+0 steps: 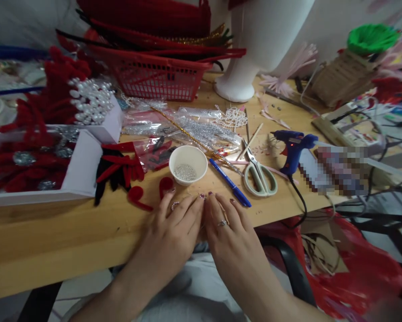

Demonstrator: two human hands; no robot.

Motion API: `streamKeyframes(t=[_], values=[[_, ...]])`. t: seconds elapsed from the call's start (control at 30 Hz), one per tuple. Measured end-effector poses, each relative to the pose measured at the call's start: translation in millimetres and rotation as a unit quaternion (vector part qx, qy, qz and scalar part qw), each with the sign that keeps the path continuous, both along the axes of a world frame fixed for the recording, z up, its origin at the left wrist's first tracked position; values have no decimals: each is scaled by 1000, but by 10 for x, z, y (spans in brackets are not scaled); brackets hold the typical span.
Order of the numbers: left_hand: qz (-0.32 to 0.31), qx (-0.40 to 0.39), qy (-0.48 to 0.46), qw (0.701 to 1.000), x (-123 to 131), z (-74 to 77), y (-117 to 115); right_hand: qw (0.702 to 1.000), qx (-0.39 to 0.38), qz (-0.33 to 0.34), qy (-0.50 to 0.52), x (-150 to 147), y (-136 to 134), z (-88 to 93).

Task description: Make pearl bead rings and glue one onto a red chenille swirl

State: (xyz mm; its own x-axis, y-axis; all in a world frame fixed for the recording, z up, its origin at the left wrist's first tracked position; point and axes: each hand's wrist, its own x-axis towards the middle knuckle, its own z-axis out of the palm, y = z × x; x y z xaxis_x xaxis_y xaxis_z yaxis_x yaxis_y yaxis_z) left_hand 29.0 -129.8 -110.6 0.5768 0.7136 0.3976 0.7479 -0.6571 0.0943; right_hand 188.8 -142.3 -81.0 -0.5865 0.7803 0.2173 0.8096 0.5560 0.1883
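Note:
My left hand [175, 228] and my right hand [230, 232] lie palm down at the table's front edge. Their fingers are stretched out and somewhat apart, and the index fingertips nearly meet. Both thumbs are hidden, and I cannot make out anything held beneath the hands. Just beyond the fingertips stands a white cup [188, 167] with small clear beads inside. A red fuzzy curl [138, 198] lies left of my left hand, and a second red curl [166, 184] sits by its fingertips. Beyond my right hand are a blue marker [230, 182] and pale-handled scissors [259, 176].
A blue glue gun [293, 150] with a lit red light stands at right, its cord hanging over the edge. White boxes [83, 163] of red fuzzy pieces sit left. Behind are a red basket [160, 78], plastic packets [201, 127] and a white stand [236, 87].

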Motion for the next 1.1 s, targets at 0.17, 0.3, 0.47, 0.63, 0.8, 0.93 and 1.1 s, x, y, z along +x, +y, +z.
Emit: streamKeyframes(t=[0.17,0.3,0.47,0.63,0.8,0.93,1.1], values=[[12,-35,-21,999,-36,21,31,1000,-8,-13,-11,58,-29,-63],[4,-43,-21,999,-58,-5,37,998,-42,-41,31,114,-89,-144],[-19,-61,-74,995,-73,-37,53,992,-80,-55,81,145,-124,-199],[-27,-78,-114,990,-87,20,74,984,-96,-53,137,199,-147,-235],[2,-53,-98,994,-70,44,71,969,-97,-58,222,217,-161,-258],[10,-44,-70,997,-57,38,73,968,-106,-58,219,174,-156,-268],[0,-46,-45,998,-43,45,95,970,-102,-63,212,131,-140,-276]])
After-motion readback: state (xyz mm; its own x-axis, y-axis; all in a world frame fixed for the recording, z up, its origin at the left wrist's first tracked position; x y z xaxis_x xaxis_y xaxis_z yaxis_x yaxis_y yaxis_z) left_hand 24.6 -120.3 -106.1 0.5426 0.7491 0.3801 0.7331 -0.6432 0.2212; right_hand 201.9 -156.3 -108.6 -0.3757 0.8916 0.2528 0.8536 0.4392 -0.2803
